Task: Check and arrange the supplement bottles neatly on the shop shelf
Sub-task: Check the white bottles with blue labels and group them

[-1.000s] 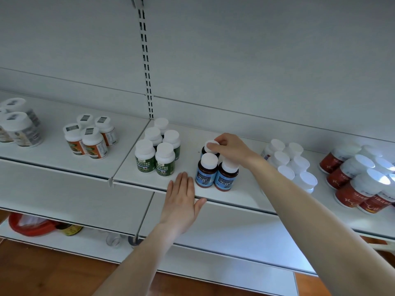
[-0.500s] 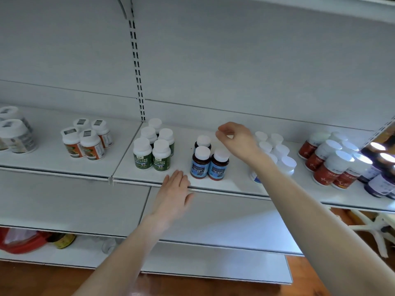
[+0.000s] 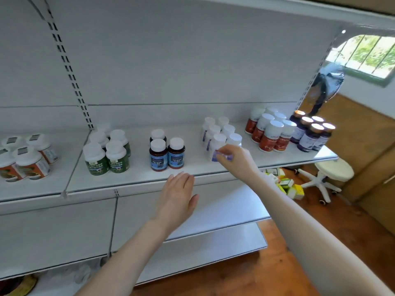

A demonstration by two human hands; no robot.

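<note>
Our right hand (image 3: 234, 160) reaches to the near edge of the cluster of white plastic bottles with purple labels (image 3: 222, 130) on the white metal shelf (image 3: 277, 155), fingers curled round the label of the nearest one. Our left hand (image 3: 177, 195) lies open, fingers straight and pressed together, tips at the shelf's near edge, thumb apart. Just beyond it stand three brown bottles with blue labels (image 3: 166, 153). Green-labelled white-capped bottles (image 3: 106, 155) stand further left, red-labelled bottles (image 3: 269, 133) right.

Bare forearms (image 3: 132, 248), bare left grip (image 3: 177, 197), right grip (image 3: 237, 161)
</note>
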